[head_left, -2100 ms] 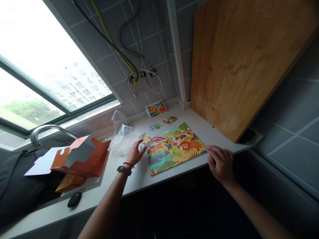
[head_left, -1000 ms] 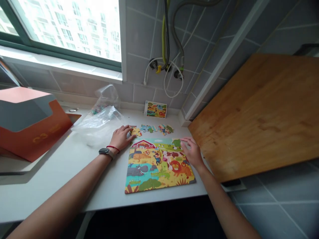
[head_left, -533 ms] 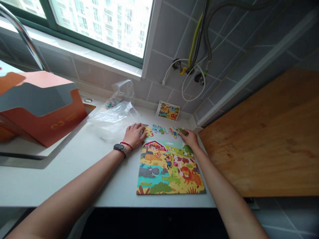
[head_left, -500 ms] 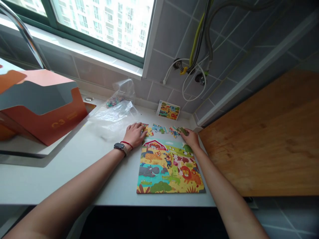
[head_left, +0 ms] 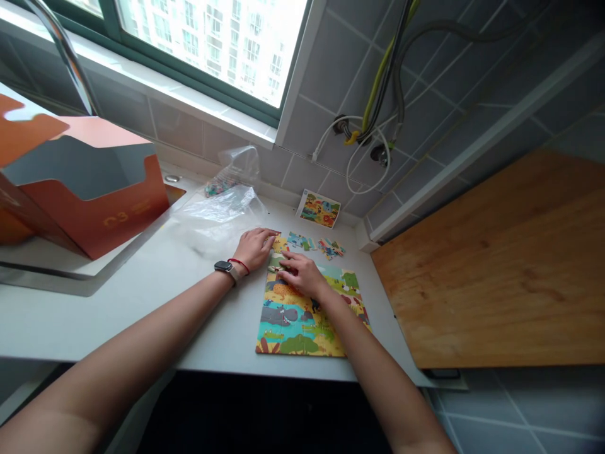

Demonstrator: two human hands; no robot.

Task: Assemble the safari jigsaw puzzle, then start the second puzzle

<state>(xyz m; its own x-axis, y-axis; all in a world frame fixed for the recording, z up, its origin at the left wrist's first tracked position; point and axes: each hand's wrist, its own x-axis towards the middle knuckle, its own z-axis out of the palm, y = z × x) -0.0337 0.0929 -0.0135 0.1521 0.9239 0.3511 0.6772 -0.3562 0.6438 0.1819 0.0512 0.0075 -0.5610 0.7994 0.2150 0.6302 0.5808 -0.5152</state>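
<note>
At the middle of the counter, you are reaching both arms forward, with your left hand [head_left: 255, 249] lying flat, fingers together, and its fingertips touching a loose yellow piece [head_left: 280, 243] just off the top left corner of the jigsaw puzzle [head_left: 302, 334]. Your right hand [head_left: 302, 275] is crossing inward and pressing its curled fingers onto the puzzle's upper left area; you cannot tell whether they are pinching a piece. That hand is covering much of the puzzle's top. Two small heaps of loose pieces [head_left: 331, 248] are lying just above the puzzle, and a picture card [head_left: 320, 209] is leaning by the wall behind them. A wooden board [head_left: 491, 271] is leaning at the right. At the upper left, an orange box [head_left: 94, 195] is standing open beyond a clear plastic bag [head_left: 217, 221], and a smaller bag [head_left: 231, 170] is holding colored pieces.
</note>
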